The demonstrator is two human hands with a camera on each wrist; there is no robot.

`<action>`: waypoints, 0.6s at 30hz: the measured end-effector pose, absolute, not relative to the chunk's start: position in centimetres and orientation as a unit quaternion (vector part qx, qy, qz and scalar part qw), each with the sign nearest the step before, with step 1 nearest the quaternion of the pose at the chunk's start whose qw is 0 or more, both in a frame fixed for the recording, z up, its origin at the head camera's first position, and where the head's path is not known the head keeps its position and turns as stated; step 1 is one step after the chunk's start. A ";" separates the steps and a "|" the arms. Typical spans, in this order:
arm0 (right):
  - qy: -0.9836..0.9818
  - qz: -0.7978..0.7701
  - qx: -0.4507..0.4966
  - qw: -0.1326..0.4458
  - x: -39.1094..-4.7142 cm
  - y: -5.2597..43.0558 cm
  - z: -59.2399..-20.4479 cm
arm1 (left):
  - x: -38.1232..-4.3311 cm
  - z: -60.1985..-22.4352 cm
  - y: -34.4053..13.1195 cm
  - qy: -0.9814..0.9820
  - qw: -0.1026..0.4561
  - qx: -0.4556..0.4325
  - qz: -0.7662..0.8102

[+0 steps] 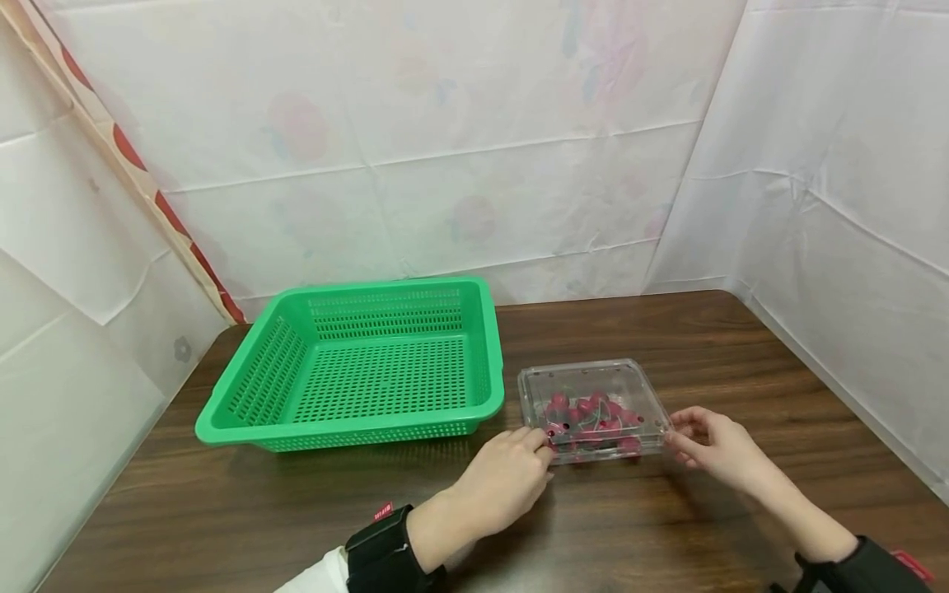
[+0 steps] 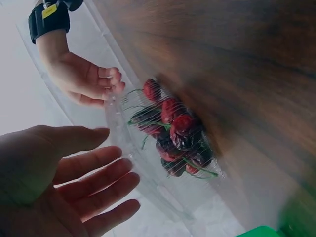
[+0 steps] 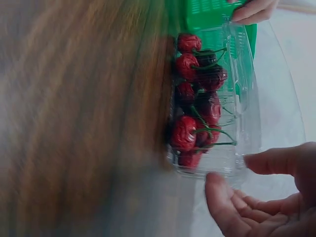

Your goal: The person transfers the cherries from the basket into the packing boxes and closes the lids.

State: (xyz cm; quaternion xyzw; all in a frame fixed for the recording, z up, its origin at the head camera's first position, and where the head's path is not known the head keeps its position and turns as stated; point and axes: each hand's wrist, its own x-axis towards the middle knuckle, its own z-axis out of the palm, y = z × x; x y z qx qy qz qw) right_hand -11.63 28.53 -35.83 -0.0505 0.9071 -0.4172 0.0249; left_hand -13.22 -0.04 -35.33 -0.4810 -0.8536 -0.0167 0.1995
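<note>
A clear plastic box [image 1: 574, 380] with a lid sits on the table, right of the basket. Inside lie several dark red cherries [image 3: 184, 132] with green stems. At the box's front left corner, my left hand [image 1: 500, 473] has its fingertips right at the edge; the left wrist view shows its fingers loosely extended, thumb apart from them. My right hand [image 1: 715, 445] is at the front right corner. In the right wrist view its thumb and index fingertip are close to the lid's rim, with a gap between them.
A green perforated basket [image 1: 371, 424] stands on the left part of the brown wooden table [image 1: 222, 511], with no contents visible. White sheeting [image 1: 460, 181] rises behind the table and along both sides. Black bands [image 1: 389, 552] are strapped round both wrists.
</note>
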 end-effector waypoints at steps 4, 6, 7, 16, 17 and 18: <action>0.955 -0.282 -0.072 -0.062 -11.6 28.1 -35.0 | -12.9 -34.9 -0.5 -0.865 0.164 -0.471 -0.046; 0.960 -0.253 -0.081 -0.093 -11.7 27.9 -34.6 | -12.8 -34.7 -0.9 -0.865 0.163 -0.471 -0.054; 0.959 -0.247 -0.088 -0.103 -11.7 27.8 -34.4 | -12.8 -34.6 -1.1 -0.865 0.166 -0.470 -0.058; 0.960 -0.191 -0.127 -0.161 -12.4 26.4 -32.4 | -13.6 -32.9 -3.6 -0.853 0.253 -0.444 -0.103; 0.961 -0.183 -0.126 -0.163 -12.5 26.2 -32.3 | -13.7 -32.7 -4.0 -0.852 0.261 -0.439 -0.112; 0.961 -0.177 -0.128 -0.167 -12.6 26.0 -32.3 | -13.9 -32.5 -4.3 -0.853 0.269 -0.433 -0.118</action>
